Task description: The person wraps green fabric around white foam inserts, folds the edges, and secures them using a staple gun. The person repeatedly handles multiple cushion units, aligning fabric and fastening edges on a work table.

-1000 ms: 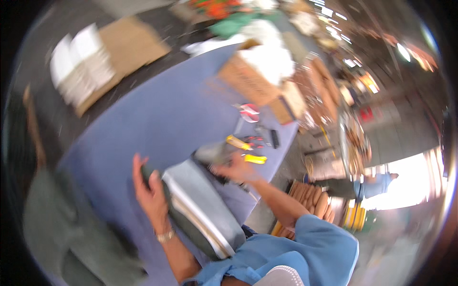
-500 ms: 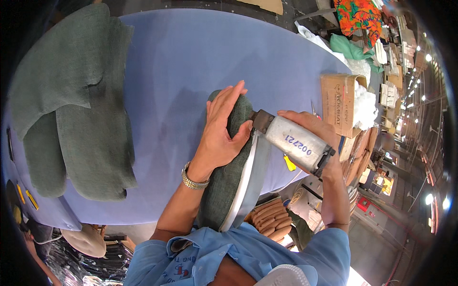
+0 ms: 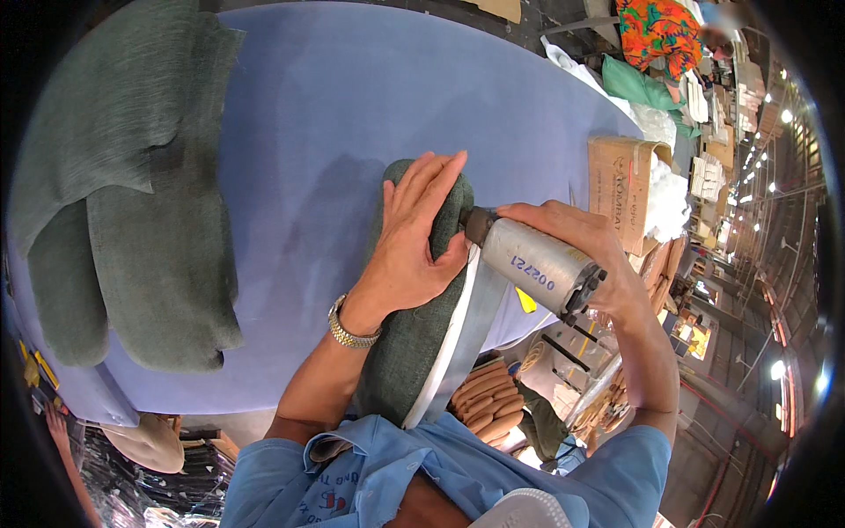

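Closest to us is our blue shirt, low in the picture. Just above it we see the long curved panel covered in dark green fabric, with a pale grey rim along its right edge. Its near end comes up against our shirt and its far end lies on the big blue surface

Our left hand lies flat on the green panel with the fingers spread wide, pressing the fabric down. It grips nothing. There is a metal watch on that wrist

Our right hand is wrapped tight around a silver metal power tool shaped like a tube. The dark tip of the tool touches the panel's edge, just beside our left thumb

We think this could go wrong. The tip sits so close to the thumb that a small slip could hurt it. If the left hand lets up, the fabric could wrinkle or slide off the rim. If the tool tilts, it could miss the edge

Farther off to the left, a big loose pile of the same green fabric lies on the surface, well apart from the hands. Far to the right sits a brown cardboard box with white stuffing beside it. Beyond that are a bright orange patterned cloth and rows of ceiling lights
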`<action>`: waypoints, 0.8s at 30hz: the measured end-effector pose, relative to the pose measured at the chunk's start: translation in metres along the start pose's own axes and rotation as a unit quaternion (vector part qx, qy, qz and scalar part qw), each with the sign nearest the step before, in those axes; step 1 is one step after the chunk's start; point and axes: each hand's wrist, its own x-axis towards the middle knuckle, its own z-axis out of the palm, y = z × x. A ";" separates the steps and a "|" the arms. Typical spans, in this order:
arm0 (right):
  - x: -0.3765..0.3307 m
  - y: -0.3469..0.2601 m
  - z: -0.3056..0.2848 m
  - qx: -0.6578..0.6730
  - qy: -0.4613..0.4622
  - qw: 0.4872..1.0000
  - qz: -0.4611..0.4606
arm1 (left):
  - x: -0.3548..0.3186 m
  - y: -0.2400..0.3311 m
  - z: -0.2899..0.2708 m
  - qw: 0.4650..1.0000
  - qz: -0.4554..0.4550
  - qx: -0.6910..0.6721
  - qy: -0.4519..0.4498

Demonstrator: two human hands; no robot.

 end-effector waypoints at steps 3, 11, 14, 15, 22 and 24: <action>0.006 -0.003 -0.001 -0.015 -0.007 1.000 -0.005 | 0.001 -0.002 -0.003 1.000 -0.006 0.012 -0.010; 0.006 0.008 0.016 -0.035 0.007 0.999 0.018 | 0.010 -0.023 -0.026 0.996 0.046 -0.044 -0.057; -0.001 0.006 0.028 -0.029 0.042 0.998 0.025 | 0.037 -0.034 -0.046 0.984 0.036 -0.087 -0.154; 0.000 0.008 0.033 -0.034 0.057 0.998 0.001 | 0.048 -0.030 -0.045 0.988 0.054 -0.085 -0.119; -0.001 0.001 0.043 -0.069 0.090 0.993 -0.016 | 0.089 -0.036 -0.031 0.979 -0.049 -0.024 -0.197; 0.000 0.002 0.046 -0.070 0.098 0.993 -0.018 | 0.086 -0.040 -0.022 0.986 -0.051 -0.050 -0.149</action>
